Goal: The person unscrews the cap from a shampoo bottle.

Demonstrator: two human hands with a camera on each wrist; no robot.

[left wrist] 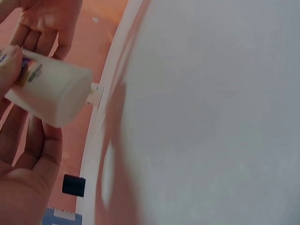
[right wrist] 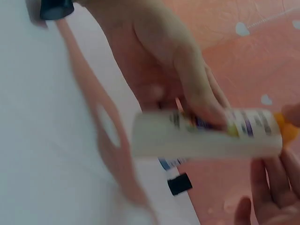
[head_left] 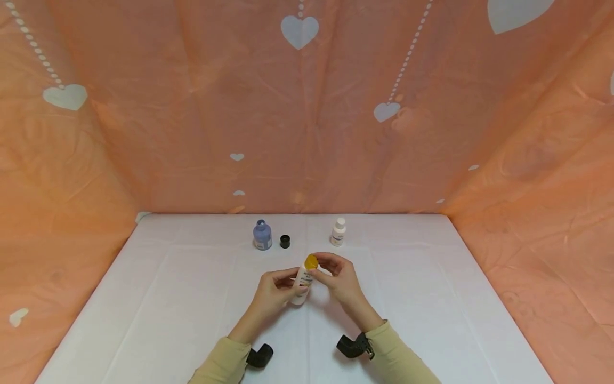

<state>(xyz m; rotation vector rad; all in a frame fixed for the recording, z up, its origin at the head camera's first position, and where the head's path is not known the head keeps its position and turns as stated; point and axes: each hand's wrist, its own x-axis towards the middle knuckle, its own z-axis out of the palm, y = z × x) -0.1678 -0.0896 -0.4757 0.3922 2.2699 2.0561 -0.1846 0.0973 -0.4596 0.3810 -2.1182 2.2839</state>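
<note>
Head view with both wrist views. A cylindrical white plastic bottle (head_left: 302, 281) with a smooth, slightly translucent wall is held tilted above the white table (head_left: 431, 298), between the two hands and near the table's middle. The left hand (head_left: 274, 290) wraps its curled fingers and thumb round the bottle's lower body; in the left wrist view the flat round base of the bottle (left wrist: 56, 96) points toward the camera. The right hand (head_left: 336, 274) pinches the round yellow cap (head_left: 311, 261) at the bottle's upper end with curled fingertips. A printed label runs along the bottle (right wrist: 211, 133), with dark lettering and a yellow and purple patch; the writing is too blurred to read. Farther back on the table stand a squat blue bottle (head_left: 262, 235) with a pale label band, open at its neck, a small black cap (head_left: 285, 241) just beside it, and a small white bottle (head_left: 338, 232) with a white cap. The table cover is matt and creased in straight folds; the orange backdrop (head_left: 192, 133) is crinkled sheeting printed with white hearts and dotted lines.
</note>
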